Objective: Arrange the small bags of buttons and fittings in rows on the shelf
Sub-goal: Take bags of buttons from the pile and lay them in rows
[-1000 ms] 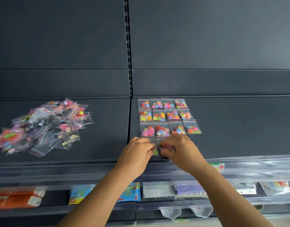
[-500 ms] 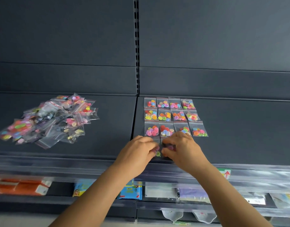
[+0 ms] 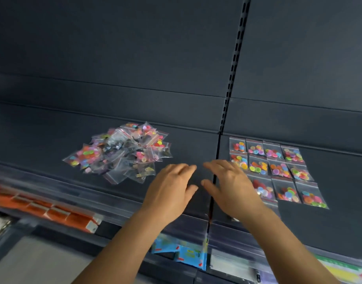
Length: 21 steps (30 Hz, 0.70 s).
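- Head view: the left hand (image 3: pixel 171 187) and right hand (image 3: pixel 229 185) are hovering over the shelf (image 3: pixel 186 144), fingers spread and holding nothing, between the loose pile of bags (image 3: pixel 122 154) and the arranged rows (image 3: pixel 276 171).
- I judge a fetch is in hand; the next move is calling for pinching one bag off the tangled, overlapping pile.
- Orange boxes (image 3: pixel 53 212) are lying on the shelf below, out of the way.

- Both hands are lifting off the near-row bags they were pinching: left hand (image 3: pixel 171 186) and right hand (image 3: pixel 230 185) now hovering empty, fingers loose.
- Hands are shifting left, toward the loose pile of bags (image 3: pixel 122 152), away from the arranged rows (image 3: pixel 278 171).
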Each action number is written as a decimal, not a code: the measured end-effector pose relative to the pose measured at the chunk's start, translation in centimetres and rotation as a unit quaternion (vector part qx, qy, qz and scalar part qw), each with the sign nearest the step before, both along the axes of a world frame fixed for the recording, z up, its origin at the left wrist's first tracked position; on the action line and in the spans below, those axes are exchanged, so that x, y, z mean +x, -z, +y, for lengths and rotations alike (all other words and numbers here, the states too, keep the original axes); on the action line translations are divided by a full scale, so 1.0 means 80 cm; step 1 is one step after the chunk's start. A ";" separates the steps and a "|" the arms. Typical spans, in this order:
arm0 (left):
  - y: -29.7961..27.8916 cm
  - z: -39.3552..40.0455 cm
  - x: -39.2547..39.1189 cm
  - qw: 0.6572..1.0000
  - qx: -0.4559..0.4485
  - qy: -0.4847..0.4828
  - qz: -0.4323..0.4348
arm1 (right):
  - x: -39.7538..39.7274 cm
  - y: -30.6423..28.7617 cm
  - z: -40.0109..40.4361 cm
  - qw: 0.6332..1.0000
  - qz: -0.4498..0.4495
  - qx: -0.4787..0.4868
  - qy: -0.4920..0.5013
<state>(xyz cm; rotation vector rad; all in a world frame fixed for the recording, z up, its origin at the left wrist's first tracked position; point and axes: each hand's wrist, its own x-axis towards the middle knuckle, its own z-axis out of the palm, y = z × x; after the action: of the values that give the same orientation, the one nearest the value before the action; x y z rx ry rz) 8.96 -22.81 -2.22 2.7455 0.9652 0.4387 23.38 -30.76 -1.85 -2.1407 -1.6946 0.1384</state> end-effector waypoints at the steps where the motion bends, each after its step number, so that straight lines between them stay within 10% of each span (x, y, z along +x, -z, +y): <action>1: -0.001 0.013 -0.012 1.000 0.006 -0.010 0.000 | -0.011 -0.002 0.016 1.000 -0.001 0.002 -0.011; 21: 0.031 0.262 -0.249 0.974 -0.051 -0.217 0.040 | -0.232 0.009 0.267 0.996 0.033 -0.021 -0.083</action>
<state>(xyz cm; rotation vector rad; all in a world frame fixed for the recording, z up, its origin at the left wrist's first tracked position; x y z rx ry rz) -10.99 -1.85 -4.69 2.4679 1.5707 0.3315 4.79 -9.43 -2.55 -2.0005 -1.8444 0.2899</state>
